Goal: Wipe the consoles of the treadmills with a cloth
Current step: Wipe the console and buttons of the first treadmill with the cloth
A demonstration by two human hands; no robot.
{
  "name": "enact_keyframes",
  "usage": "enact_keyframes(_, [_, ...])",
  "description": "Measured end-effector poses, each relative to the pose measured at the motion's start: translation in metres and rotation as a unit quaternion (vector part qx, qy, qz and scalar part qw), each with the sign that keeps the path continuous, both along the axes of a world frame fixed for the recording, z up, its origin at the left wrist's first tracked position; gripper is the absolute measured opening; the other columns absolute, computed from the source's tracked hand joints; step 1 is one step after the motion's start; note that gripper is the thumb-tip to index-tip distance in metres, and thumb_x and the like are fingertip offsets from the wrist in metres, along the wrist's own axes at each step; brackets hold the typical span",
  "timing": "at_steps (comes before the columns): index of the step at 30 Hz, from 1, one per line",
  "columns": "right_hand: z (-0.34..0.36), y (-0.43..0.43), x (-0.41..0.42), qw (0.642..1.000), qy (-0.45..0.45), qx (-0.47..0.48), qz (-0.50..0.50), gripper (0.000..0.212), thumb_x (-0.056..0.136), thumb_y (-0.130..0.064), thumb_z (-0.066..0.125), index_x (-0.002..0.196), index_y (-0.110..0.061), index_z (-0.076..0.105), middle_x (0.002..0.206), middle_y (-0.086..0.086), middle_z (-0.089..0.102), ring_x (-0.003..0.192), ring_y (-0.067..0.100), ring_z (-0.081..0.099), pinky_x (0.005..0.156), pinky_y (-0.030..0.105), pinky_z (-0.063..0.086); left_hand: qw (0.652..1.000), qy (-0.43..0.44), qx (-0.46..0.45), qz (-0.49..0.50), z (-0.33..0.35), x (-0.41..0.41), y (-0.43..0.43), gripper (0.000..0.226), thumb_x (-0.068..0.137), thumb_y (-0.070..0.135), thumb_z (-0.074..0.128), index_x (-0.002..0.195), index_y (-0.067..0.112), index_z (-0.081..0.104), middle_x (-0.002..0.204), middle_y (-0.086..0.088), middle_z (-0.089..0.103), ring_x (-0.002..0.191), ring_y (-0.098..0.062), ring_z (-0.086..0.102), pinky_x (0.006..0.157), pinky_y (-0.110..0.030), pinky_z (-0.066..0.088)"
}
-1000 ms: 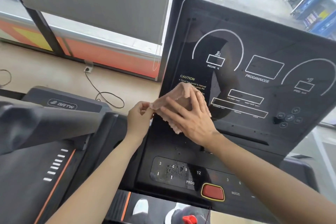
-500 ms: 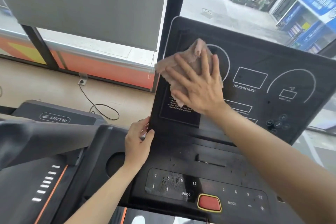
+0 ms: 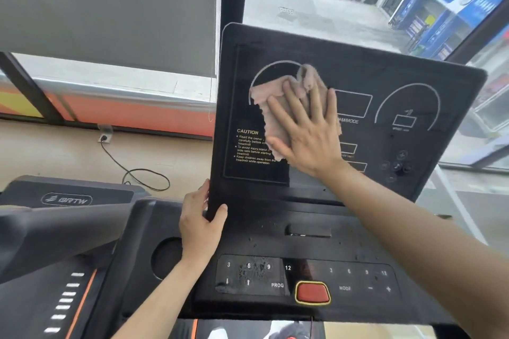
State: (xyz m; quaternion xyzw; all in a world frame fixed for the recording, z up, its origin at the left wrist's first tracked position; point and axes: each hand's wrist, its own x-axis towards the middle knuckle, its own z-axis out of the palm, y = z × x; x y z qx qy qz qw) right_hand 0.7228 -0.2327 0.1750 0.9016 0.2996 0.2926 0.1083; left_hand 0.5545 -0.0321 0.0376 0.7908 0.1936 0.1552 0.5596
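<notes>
Black treadmill console (image 3: 385,69), upright display panel tilted slightly back, printed with white arcs, boxes and a CAUTION notice at lower left. Below it, near edge, a flat button panel (image 3: 358,281) with numbers 3, 6, 9, 12 on both sides, PROG, MODE and a red button (image 3: 312,292) ringed in yellow; water droplets over the left numbers. Pinkish-beige cloth (image 3: 278,107), crumpled and frayed, pressed flat against the display's left arc.

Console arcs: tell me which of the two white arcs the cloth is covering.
The left arc. The cloth, pressed flat by the right hand, overlaps it, while the right arc is fully bare.
</notes>
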Motion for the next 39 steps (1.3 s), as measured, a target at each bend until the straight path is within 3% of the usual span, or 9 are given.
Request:
enact_keyframes(5, [-0.079, -0.028, -0.050, 0.998, 0.053, -0.035, 0.019, 0.073, 0.101, -0.066, 0.037, 0.162, -0.036, 0.011, 0.170, -0.002, 0.003, 0.154, 0.043, 0.016, 0.123, 0.062, -0.001, 0.999, 0.005, 0.036, 0.001, 0.003, -0.003, -0.007, 0.072, 0.083, 0.019, 0.073, 0.151, 0.027, 0.049, 0.120, -0.002, 0.056, 0.111, -0.014, 0.058, 0.098, -0.032, 0.047])
enact_keyframes(8, [-0.100, -0.035, -0.068, 0.997, 0.075, -0.024, 0.009, 0.065, 0.105, -0.058, 0.036, 0.161, -0.040, 0.009, 0.170, -0.007, 0.003, 0.155, 0.038, 0.013, 0.125, 0.058, -0.004, 0.999, 0.029, 0.042, -0.007, 0.003, -0.003, -0.009, 0.080, 0.082, 0.015, 0.077, 0.154, 0.026, 0.045, 0.123, -0.004, 0.054, 0.117, -0.022, 0.060, 0.104, -0.038, 0.049])
enact_keyframes(12, [-0.092, -0.036, -0.064, 0.996, 0.086, -0.025, 0.007, 0.065, 0.104, -0.062, 0.034, 0.160, -0.043, 0.008, 0.170, -0.010, 0.005, 0.156, 0.035, 0.006, 0.126, 0.055, -0.005, 0.997, 0.043, 0.060, -0.029, 0.010, -0.010, -0.014, 0.085, 0.082, 0.015, 0.079, 0.157, 0.022, 0.038, 0.136, -0.004, 0.050, 0.128, -0.023, 0.054, 0.108, -0.039, 0.047])
enact_keyframes(16, [-0.072, -0.035, -0.047, 0.998, 0.056, 0.028, -0.017, 0.070, 0.098, -0.070, 0.037, 0.160, -0.044, 0.015, 0.169, -0.010, 0.008, 0.156, 0.034, 0.010, 0.127, 0.053, -0.005, 0.995, 0.045, 0.069, -0.056, 0.014, -0.020, -0.022, 0.093, 0.084, 0.014, 0.079, 0.162, 0.018, 0.027, 0.164, -0.002, 0.035, 0.152, -0.019, 0.031, 0.123, -0.036, 0.029])
enact_keyframes(19, [-0.043, -0.032, -0.023, 0.995, 0.021, 0.073, -0.058, 0.072, 0.098, -0.072, 0.035, 0.160, -0.040, 0.019, 0.170, -0.006, 0.007, 0.158, 0.031, 0.002, 0.127, 0.057, 0.003, 0.990, 0.031, 0.120, -0.067, 0.013, -0.028, -0.031, 0.102, 0.082, 0.014, 0.080, 0.164, 0.018, 0.020, 0.170, -0.004, 0.024, 0.156, -0.022, 0.023, 0.126, -0.038, 0.021])
enact_keyframes(24, [0.017, -0.034, 0.017, 0.988, -0.002, 0.114, -0.106, 0.074, 0.098, -0.074, 0.027, 0.161, -0.037, 0.015, 0.171, 0.001, 0.012, 0.157, 0.036, 0.007, 0.125, 0.061, 0.006, 0.958, -0.074, 0.233, -0.148, 0.014, -0.023, -0.050, 0.087, 0.079, 0.024, 0.076, 0.157, 0.016, 0.038, 0.155, -0.005, 0.043, 0.144, -0.026, 0.041, 0.119, -0.043, 0.037])
enact_keyframes(29, [0.041, -0.043, 0.028, 0.981, -0.008, 0.143, -0.127, 0.075, 0.099, -0.073, 0.026, 0.162, -0.033, 0.018, 0.171, 0.004, 0.015, 0.157, 0.035, 0.011, 0.125, 0.061, 0.008, 0.901, -0.104, 0.354, -0.230, 0.013, 0.004, -0.065, 0.070, 0.082, 0.031, 0.072, 0.148, 0.019, 0.053, 0.142, -0.002, 0.056, 0.134, -0.026, 0.049, 0.112, -0.043, 0.047])
enact_keyframes(35, [-0.004, -0.051, 0.003, 0.961, 0.023, 0.201, -0.190, 0.079, 0.099, -0.070, 0.029, 0.162, -0.023, 0.017, 0.170, 0.012, 0.013, 0.157, 0.039, 0.009, 0.126, 0.058, 0.005, 0.873, -0.093, 0.419, -0.232, 0.000, 0.013, -0.071, 0.058, 0.080, 0.036, 0.071, 0.137, 0.023, 0.065, 0.125, 0.001, 0.064, 0.114, -0.027, 0.055, 0.099, -0.045, 0.048])
enact_keyframes(39, [-0.072, -0.072, -0.039, 0.960, 0.075, 0.178, -0.204, 0.081, 0.099, -0.071, 0.025, 0.162, -0.028, -0.001, 0.170, 0.009, -0.002, 0.157, 0.037, 0.000, 0.126, 0.057, 0.001, 0.877, -0.117, 0.416, -0.209, -0.003, 0.016, -0.072, 0.060, 0.074, 0.032, 0.075, 0.133, 0.023, 0.068, 0.120, 0.001, 0.065, 0.110, -0.026, 0.055, 0.096, -0.041, 0.045])
